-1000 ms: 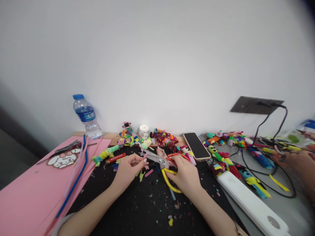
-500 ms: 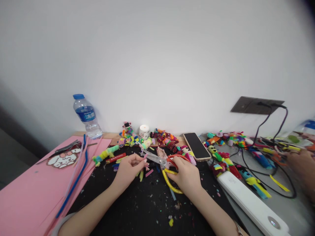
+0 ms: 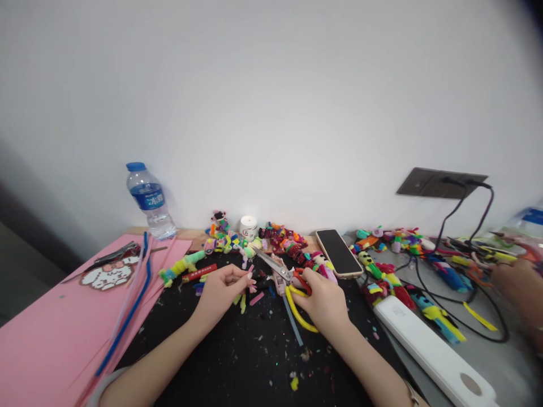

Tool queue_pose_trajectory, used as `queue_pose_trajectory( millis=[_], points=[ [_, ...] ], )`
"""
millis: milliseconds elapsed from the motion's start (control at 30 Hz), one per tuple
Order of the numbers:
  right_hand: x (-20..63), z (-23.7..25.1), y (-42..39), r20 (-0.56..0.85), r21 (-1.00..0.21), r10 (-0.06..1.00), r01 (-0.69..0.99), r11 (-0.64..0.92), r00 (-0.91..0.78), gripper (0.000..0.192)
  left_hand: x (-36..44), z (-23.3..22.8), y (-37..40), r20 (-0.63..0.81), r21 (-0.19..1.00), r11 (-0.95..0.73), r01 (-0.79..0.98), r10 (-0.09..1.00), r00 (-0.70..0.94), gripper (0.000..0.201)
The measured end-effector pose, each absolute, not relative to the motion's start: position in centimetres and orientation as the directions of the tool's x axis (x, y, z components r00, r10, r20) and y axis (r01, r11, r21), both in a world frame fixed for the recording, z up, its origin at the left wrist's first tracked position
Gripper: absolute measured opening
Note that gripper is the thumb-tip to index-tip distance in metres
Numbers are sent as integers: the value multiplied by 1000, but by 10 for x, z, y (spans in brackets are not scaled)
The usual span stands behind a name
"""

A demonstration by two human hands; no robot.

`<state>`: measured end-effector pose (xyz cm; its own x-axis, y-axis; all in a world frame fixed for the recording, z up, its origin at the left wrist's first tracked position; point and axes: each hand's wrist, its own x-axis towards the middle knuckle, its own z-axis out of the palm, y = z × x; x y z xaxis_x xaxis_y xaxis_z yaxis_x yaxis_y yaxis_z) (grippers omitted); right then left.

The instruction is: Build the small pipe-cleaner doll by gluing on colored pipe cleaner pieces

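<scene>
The left hand pinches a short pink pipe-cleaner piece above the counter. The right hand grips the scissors (blades open). Seat the piece deep between the blades and hold it steady.

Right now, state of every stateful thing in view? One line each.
scissors: blades open, handles in right hand
pink piece: pinched in left hand fingertips
water bottle: upright, blue cap on
phone: flat, screen dark
wall socket: two cables plugged in
white jar: upright, lid on
pink sheet: flat on table
</scene>
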<state>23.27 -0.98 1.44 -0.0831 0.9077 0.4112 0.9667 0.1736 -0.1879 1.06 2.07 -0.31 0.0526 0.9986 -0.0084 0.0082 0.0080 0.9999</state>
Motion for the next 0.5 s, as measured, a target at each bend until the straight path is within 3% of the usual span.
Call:
queue_pose_trajectory(
  millis=[167, 300, 500],
  points=[
    [237, 20, -7, 359, -255, 933, 964, 76, 21, 21, 7, -3, 18, 163, 955, -190, 228, 978, 132, 17],
    [235, 20, -6, 341, -279, 940, 956, 87, 14, 20, 4, -4, 18, 359, 781, -433, 450, 901, 243, 13],
    [236, 16, -7, 351, -307, 936, 944, 122, -6, 20, -3, -10, 24, 483, 597, -645, 476, 763, 428, 18]
  ],
)
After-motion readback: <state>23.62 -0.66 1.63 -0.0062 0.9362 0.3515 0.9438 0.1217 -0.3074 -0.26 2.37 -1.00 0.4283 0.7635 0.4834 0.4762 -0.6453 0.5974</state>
